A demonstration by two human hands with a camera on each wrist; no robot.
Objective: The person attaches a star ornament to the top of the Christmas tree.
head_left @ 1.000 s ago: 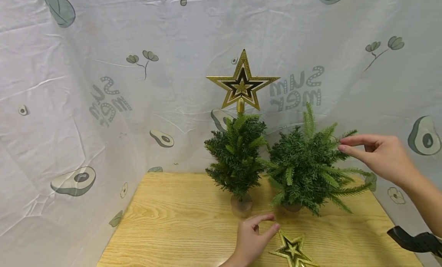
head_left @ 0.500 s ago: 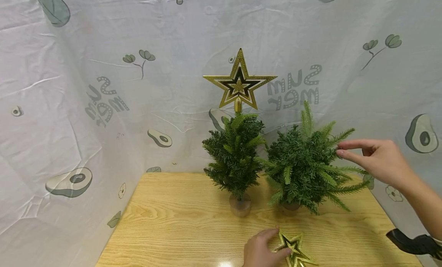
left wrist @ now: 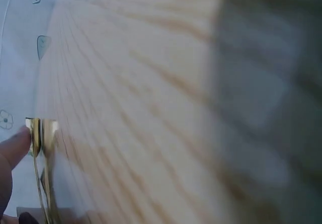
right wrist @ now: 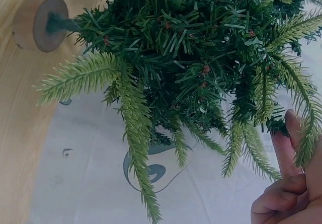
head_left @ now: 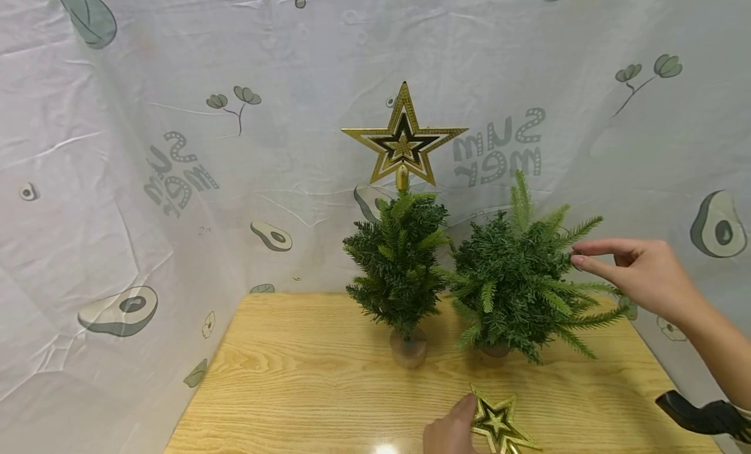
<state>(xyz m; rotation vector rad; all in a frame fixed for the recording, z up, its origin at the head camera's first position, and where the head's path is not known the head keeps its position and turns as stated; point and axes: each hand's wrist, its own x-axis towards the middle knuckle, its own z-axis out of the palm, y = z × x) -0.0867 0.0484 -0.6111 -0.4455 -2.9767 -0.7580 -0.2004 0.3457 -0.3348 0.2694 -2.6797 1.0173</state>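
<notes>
My right hand [head_left: 654,271] pinches a branch tip of the bushy right-hand artificial Christmas tree [head_left: 510,284] between thumb and index finger. In the right wrist view, dark and light green sprigs of this tree [right wrist: 176,58] spread above the hand [right wrist: 292,183]. My left hand [head_left: 450,433] grips the left points of a gold star tree topper [head_left: 497,423] at the table's front. The left wrist view shows this star [left wrist: 36,143] nearly edge-on, a finger [left wrist: 17,146] against it. Part of the left hand is cut off by the head view's lower edge.
To the left stands a slimmer Christmas tree [head_left: 401,265] on a round wooden base [head_left: 408,349], topped by another gold star [head_left: 403,141]. Both trees are on a wooden table [head_left: 293,376]. A pale curtain [head_left: 305,82] with avocado prints hangs behind and beside it.
My left hand has moved right and down to the gold star on the table and taken hold of it. The right hand stays at the right tree, with its branch tip slightly lower.
</notes>
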